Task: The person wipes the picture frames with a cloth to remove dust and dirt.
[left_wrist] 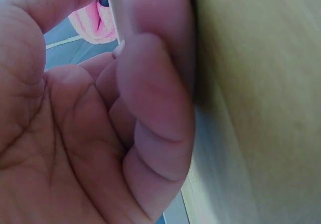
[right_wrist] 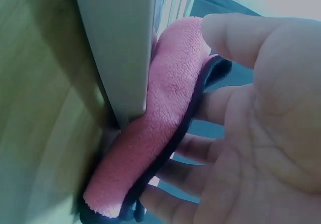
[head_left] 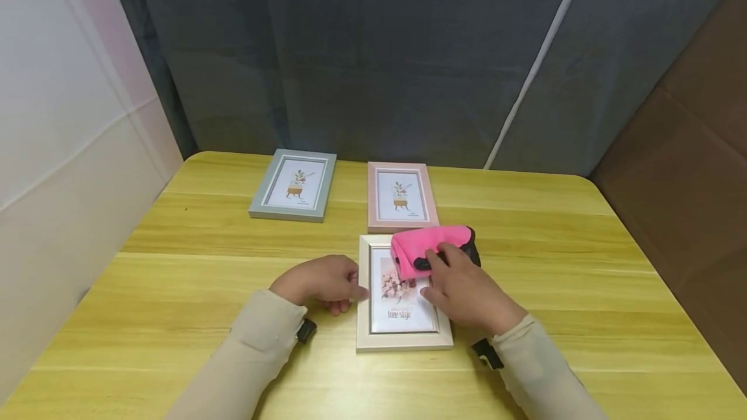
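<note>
A cream picture frame (head_left: 405,340) with a flower print lies flat on the table. My left hand (head_left: 323,282) holds its left edge, thumb on the rim and the other fingers curled low at the side; in the left wrist view the curled fingers (left_wrist: 158,108) sit close to the tabletop. A folded pink cloth (head_left: 428,245) with black trim covers the frame's upper right corner. My right hand (head_left: 467,290) rests on the cloth with fingers extended. In the right wrist view the pink cloth (right_wrist: 170,83) hangs over the frame's edge (right_wrist: 118,43), partly hidden by my fingers.
Behind the cream frame lies a pink picture frame (head_left: 403,225), very near its top edge. A grey-blue picture frame (head_left: 286,214) lies to the back left. A dark curtain (head_left: 373,57) hangs behind the wooden table (head_left: 175,316).
</note>
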Available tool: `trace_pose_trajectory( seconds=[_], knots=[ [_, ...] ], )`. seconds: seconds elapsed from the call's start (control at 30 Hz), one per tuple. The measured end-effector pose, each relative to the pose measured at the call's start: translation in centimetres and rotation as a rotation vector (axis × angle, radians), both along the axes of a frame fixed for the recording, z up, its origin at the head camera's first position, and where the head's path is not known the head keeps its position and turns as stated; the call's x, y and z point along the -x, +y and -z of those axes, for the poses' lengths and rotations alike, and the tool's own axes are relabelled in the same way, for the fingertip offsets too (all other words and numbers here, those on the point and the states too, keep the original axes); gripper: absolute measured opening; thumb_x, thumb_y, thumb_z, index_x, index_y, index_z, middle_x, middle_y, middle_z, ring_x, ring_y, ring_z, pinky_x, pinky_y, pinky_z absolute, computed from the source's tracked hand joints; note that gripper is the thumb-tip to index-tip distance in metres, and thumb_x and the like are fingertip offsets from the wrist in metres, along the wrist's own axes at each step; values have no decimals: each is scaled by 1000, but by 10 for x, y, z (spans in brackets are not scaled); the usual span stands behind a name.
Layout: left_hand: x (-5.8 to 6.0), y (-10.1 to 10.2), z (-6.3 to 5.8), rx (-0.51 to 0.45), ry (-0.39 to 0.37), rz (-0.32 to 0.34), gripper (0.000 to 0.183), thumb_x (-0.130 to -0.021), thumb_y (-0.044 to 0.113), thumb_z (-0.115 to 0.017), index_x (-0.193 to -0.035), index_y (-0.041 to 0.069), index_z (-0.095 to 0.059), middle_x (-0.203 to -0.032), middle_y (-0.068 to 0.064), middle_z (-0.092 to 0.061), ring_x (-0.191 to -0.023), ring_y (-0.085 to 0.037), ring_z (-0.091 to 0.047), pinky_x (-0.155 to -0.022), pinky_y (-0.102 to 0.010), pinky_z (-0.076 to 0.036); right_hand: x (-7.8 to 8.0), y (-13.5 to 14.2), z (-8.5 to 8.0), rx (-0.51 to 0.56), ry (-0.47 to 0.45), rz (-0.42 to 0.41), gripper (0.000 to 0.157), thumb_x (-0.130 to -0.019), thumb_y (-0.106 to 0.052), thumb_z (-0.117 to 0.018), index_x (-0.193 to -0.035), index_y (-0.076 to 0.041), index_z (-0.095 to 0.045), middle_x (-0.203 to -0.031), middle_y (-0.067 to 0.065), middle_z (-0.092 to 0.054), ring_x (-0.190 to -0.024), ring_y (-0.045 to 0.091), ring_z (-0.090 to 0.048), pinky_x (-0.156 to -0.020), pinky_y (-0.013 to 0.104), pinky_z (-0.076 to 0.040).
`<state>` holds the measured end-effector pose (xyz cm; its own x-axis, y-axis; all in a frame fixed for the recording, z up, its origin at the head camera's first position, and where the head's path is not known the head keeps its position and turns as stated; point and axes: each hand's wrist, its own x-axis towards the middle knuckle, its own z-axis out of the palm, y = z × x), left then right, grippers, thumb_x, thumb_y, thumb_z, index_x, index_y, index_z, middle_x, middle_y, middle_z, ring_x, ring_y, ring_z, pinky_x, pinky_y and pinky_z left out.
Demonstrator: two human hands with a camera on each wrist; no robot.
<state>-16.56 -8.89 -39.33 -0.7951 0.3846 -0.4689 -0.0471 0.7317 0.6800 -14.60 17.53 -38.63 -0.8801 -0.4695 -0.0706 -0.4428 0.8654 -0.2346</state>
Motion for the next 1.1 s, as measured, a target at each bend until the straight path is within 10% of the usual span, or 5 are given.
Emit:
trace_pose_trajectory(
  seconds=[0.33,0.6,1.1],
  knots=[
    [0,1,2,33,14,8,28,-92,26,-72,-78,6,-59,-66,-7,-64,-53,-17,-58,-52,-26,-45,0,1,-9,50,18,-65,13,-96,-31,-64,-92,-18,-64,-84,-4,-53,-83,17,-48,-78,34,-44],
    [0,1,1,36,13,3,28,-92,26,-72,-78,5,-59,-66,-7,-64,-54,-17,-59,-52,-26,-45,-5,0,-14,101,-95,-153,39,-98,-30,-58,-61,-24,-50,-54,-12,-37,-52,3,-39,-56,23,-38],
    [0,3,0,28,3,-6,28,-92,25,-72,-78,5,-59,-67,-8,-64,-53,-17,-58,-51,-26,-46,-13,1,-23,114,-135,-145,38,-98,-29,-59,-62,-22,-53,-58,-10,-42,-56,6,-42,-58,25,-39]
  ],
)
